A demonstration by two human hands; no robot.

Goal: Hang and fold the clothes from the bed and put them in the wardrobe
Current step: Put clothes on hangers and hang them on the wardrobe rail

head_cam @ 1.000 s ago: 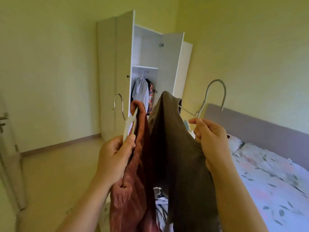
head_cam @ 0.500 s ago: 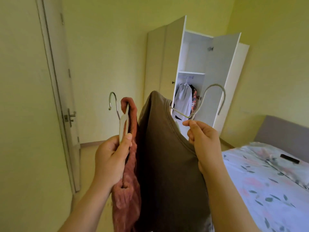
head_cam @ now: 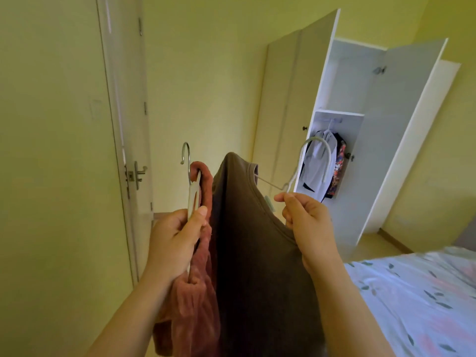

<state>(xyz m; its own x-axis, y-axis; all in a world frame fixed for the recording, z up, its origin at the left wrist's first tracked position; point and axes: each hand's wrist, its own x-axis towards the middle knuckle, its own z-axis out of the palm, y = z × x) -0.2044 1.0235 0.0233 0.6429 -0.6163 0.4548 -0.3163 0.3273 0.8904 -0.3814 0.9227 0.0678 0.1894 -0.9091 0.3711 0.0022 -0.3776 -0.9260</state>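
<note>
Nearest risk, as I read it: the brown T-shirt (head_cam: 257, 253) looks seated on only one arm of the wire hanger (head_cam: 316, 138), w/ its neckline sagging under the right hand (head_cam: 309, 228), so a tilt or swing on the way over could slide it off. Same for the rust fleece garment (head_cam: 195, 305): it's bunched over the white plastic hanger (head_cam: 192, 197) rather than spread, and could slip if the left hand (head_cam: 177, 238) eases. Both hands are full, so there's no spare one to part the pale shirt (head_cam: 316, 166) and patterned garment (head_cam: 338, 171) hanging in the wardrobe (head_cam: 401, 124); a hook could miss, snag them, or clip an open door's edge. Positions: the left hand is wrapped round the plastic hanger's body, thumb pressed on its front, w/ a fold of fleece caught under the palm; the rest hangs below the wrist, and the steel hook (head_cam: 186, 157) sticks up above the fingers. The right hand pinches the wire hanger's neck btwn thumb and fingertips, its hook rising above; the tee peaks to that hand's left and drops below it, touching the fleece. The bed (head_cam: 425, 292) edge shows low right, past the right forearm; the wardrobe stands beyond, doors open, well apart from both hands.
</note>
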